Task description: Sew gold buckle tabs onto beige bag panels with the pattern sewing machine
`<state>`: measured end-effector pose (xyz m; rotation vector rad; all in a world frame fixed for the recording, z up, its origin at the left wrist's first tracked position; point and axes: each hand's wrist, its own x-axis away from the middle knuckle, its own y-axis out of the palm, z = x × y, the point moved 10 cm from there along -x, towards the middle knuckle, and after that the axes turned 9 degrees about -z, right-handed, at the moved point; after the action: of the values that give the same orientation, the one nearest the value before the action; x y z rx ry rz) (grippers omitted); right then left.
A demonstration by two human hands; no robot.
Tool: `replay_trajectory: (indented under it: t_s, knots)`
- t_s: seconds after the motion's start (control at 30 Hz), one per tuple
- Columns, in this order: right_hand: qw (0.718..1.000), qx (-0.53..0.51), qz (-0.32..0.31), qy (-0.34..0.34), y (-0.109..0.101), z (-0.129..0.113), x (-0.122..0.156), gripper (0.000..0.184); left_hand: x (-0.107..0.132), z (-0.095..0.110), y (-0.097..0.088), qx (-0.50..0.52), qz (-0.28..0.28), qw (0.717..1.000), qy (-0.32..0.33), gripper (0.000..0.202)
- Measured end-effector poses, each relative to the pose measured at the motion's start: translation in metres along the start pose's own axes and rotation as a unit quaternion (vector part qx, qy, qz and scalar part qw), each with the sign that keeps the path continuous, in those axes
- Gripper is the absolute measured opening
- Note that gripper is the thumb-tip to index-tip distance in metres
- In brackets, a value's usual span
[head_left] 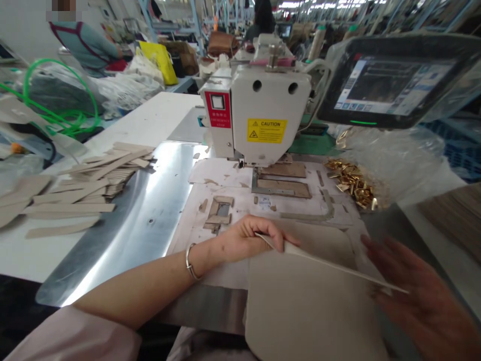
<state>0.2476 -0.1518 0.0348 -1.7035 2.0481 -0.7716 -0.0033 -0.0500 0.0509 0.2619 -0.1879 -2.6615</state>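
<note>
My left hand (250, 238), a metal bangle on its wrist, pinches the top left edge of a large beige leather panel (311, 306) lying in front of me. My right hand (417, 296) is at the panel's right edge with its fingers stretched out, blurred by motion. Just beyond the panel stands a white sewing machine (263, 100) with a yellow caution label, over a flat template (281, 188) that holds tan pieces.
A stack of beige leather strips (93, 185) lies on the white table at left. Gold metal fittings (353, 183) sit in a heap at right, under a touchscreen (394, 85). Another person (82, 40) works at the back left. Green tubing (56, 95) coils at far left.
</note>
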Motion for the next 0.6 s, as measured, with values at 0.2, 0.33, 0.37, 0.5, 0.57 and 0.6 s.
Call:
replay_trajectory:
  t_s: [0.2, 0.33, 0.37, 0.5, 0.57, 0.6]
  knots:
    - [0.977, -0.103, -0.133, 0.133, 0.038, 0.005, 0.004, 0.048, 0.012, -0.02, -0.026, -0.004, 0.167, 0.982, -0.091, 0.038]
    - [0.946, -0.132, 0.062, 0.289, -0.011, 0.023, 0.0, 0.049, 0.006, 0.0, 0.009, -0.295, 0.043, 0.954, -0.034, 0.067]
    - [0.939, -0.121, 0.124, 0.298, -0.031, 0.02, -0.008, 0.048, 0.005, 0.004, 0.027, -0.371, -0.018, 0.929, -0.001, 0.062]
    - [0.948, -0.046, 0.199, 0.242, -0.081, -0.007, -0.068, 0.037, 0.015, 0.005, 0.07, -0.532, -0.144, 0.831, 0.073, 0.022]
    - [0.953, -0.012, 0.158, 0.257, -0.084, -0.004, -0.098, 0.035, 0.016, 0.008, 0.072, -0.547, -0.149, 0.821, 0.074, 0.022]
    - [0.955, -0.008, 0.14, 0.261, -0.083, 0.001, -0.111, 0.035, 0.016, 0.011, 0.072, -0.543, -0.154, 0.822, 0.074, 0.022]
